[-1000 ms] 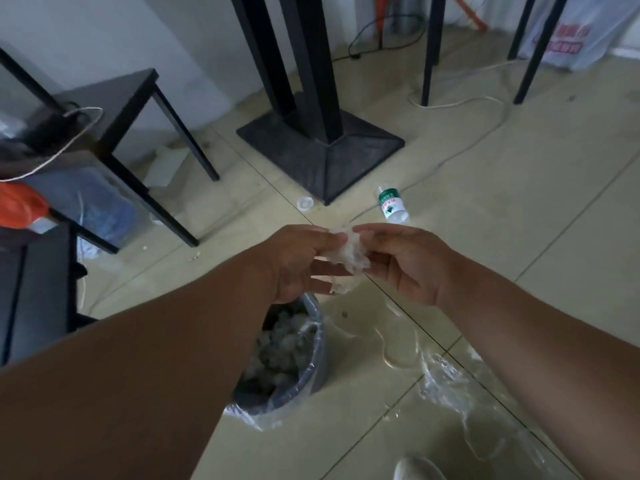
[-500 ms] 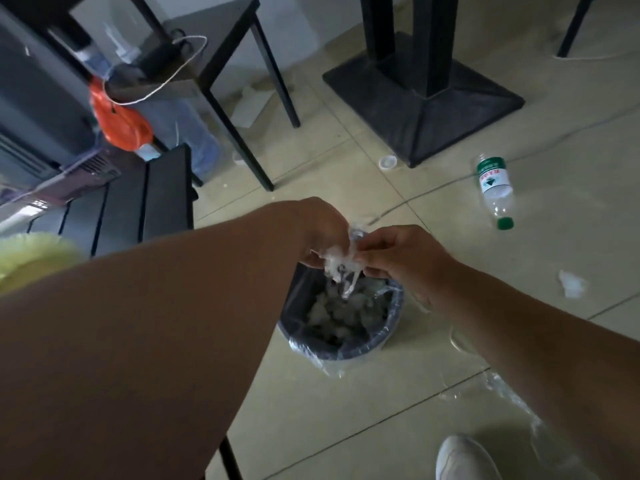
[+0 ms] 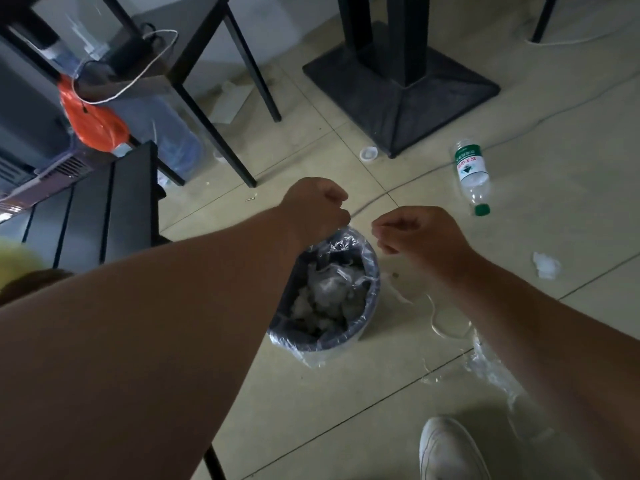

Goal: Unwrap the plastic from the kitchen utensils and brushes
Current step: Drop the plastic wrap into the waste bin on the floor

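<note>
My left hand [image 3: 318, 209] is curled into a fist just above the far rim of a small dark bin [image 3: 332, 345], touching the clear liner there. My right hand [image 3: 415, 237] hovers to the bin's right with fingers curled and thumb against forefinger; nothing shows in it. Crumpled clear plastic wrap [image 3: 325, 292] fills the bin. More loose clear wrap [image 3: 491, 370] lies on the floor tiles under my right forearm. No utensil or brush is clearly in view; a blurred yellow shape [image 3: 14, 265] sits at the left edge.
A plastic bottle [image 3: 471, 171] and a white wad [image 3: 545, 266] lie on the floor to the right. A black table base [image 3: 401, 98] stands behind, a black slatted bench [image 3: 104, 202] and a black table leg to the left. My white shoe [image 3: 446, 448] is at the bottom.
The plastic wad that both hands pinched together is no longer between them. The hands have moved apart above the bin, and my view has tilted down and closer.
</note>
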